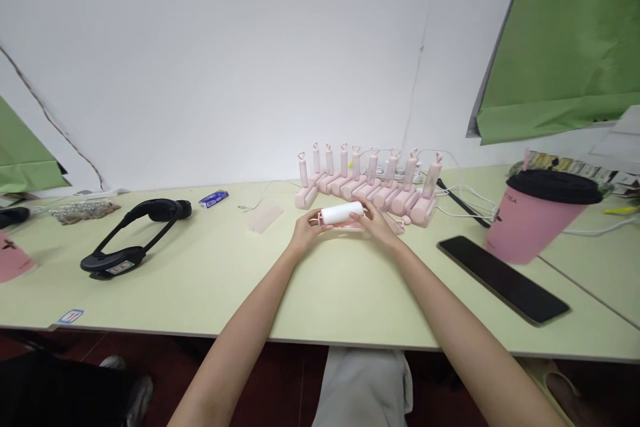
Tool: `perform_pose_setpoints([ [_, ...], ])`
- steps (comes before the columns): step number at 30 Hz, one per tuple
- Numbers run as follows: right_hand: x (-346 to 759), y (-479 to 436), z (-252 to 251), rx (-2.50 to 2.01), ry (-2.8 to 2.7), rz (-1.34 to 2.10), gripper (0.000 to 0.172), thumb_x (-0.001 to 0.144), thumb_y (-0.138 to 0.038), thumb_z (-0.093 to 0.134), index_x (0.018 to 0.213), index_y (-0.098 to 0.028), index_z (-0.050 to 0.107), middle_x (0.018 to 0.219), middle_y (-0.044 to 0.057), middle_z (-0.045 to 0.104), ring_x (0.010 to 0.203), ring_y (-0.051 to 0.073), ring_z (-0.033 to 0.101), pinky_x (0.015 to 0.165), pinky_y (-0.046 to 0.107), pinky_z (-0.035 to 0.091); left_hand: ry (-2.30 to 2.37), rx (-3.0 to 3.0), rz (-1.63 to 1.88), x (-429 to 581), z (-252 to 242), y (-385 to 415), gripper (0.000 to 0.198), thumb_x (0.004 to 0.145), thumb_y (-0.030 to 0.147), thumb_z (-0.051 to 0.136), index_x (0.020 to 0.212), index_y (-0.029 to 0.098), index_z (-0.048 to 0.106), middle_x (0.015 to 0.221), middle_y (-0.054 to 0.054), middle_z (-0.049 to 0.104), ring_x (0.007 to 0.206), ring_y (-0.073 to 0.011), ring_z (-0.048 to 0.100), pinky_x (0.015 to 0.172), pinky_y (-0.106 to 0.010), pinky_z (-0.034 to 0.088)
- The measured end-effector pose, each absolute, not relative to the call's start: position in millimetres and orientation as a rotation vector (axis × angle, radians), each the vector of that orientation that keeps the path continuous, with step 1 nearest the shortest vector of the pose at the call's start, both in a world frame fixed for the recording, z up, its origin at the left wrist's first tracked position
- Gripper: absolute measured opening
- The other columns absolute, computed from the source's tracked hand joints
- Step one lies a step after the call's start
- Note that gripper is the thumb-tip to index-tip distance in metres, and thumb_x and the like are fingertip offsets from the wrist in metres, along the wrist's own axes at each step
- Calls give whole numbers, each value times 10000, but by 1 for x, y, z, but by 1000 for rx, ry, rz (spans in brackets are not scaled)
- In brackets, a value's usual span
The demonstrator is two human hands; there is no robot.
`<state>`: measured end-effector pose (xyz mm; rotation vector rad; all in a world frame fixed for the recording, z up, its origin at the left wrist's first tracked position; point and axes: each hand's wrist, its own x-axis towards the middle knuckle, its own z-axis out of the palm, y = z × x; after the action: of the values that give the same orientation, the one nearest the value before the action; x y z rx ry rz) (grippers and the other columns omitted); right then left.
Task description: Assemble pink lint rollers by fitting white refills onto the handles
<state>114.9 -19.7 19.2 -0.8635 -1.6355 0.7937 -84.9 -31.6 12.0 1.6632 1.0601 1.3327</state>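
Between my two hands is a lint roller with a white paper roll (342,213) and pink parts at its end and underneath. My left hand (306,232) is closed on its left end, fingers curled around the pink frame. On the other end, my right hand (379,223) has its thumb and fingers closed against the white roll. Just behind the hands stands a row of several pink lint rollers (384,197) with upright handles topped by small loops. Left of my left hand lies a pale pink translucent cover (265,219). Small pink pieces (399,227) lie partly hidden beside my right hand.
A black phone (503,278) and pink lidded cup (540,223) are at right, near white cables (473,203). At left are a black headset (135,237), a blue packet (213,199), a clear bag (84,211) and another pink cup (13,259). A wall borders the table (200,300).
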Motion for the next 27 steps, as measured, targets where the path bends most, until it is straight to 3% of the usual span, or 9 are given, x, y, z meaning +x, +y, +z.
perform_pose_setpoints([
  [7, 102, -28, 18, -914, -1501, 479, 426, 842, -470, 389, 1140, -196, 521, 1176, 86, 548, 1088, 215, 482, 937, 352, 359, 1080, 1776, 1251, -78, 10, -37, 531, 620, 344, 709, 1077, 137, 536, 1034, -87, 593, 911, -213, 574, 796, -340, 459],
  [9, 103, -30, 19, -915, -1553, 425, 405, 849, -459, 383, 1115, -195, 540, 1151, 85, 564, 1075, 215, 490, 936, 353, 354, 1119, 1905, 1252, -76, 13, -42, 641, 588, 369, 731, 1137, 141, 492, 1121, -113, 543, 1011, -242, 531, 859, -367, 428],
  [12, 105, -34, 23, -869, -1678, 416, 366, 853, -430, 401, 1107, -213, 551, 1155, 68, 574, 1086, 209, 492, 946, 354, 345, 1150, 2172, 1386, -70, 22, -51, 903, 486, 392, 786, 1260, 163, 382, 1328, -155, 355, 1232, -310, 336, 990, -422, 310],
  [14, 103, -38, 26, -823, -1759, 452, 351, 855, -409, 410, 1115, -218, 549, 1169, 61, 573, 1099, 204, 491, 950, 352, 345, 1140, 2320, 1404, -63, 29, -57, 956, 478, 396, 787, 1298, 185, 344, 1371, -148, 303, 1273, -323, 270, 1017, -428, 269],
  [20, 94, -45, 30, -840, -1761, 529, 372, 813, -375, 496, 1150, -219, 504, 1150, 67, 571, 989, 190, 551, 853, 336, 424, 1236, 2232, 1185, -48, 35, -66, 832, 586, 273, 715, 1324, 299, 330, 1147, -47, 556, 990, -257, 549, 822, -322, 415],
  [23, 91, -47, 29, -827, -1695, 489, 434, 753, -363, 579, 1156, -238, 476, 1186, 55, 540, 960, 182, 558, 820, 317, 442, 1302, 2111, 1250, -47, 34, -66, 774, 606, 293, 689, 1304, 288, 353, 962, -24, 623, 849, -227, 586, 737, -290, 423],
  [27, 87, -51, 28, -832, -1662, 377, 261, 809, -367, 499, 1016, -224, 570, 1029, 45, 619, 952, 189, 562, 831, 315, 432, 1404, 2020, 1286, -46, 32, -64, 726, 620, 379, 673, 1265, 245, 367, 841, -24, 620, 709, -197, 579, 628, -261, 408],
])
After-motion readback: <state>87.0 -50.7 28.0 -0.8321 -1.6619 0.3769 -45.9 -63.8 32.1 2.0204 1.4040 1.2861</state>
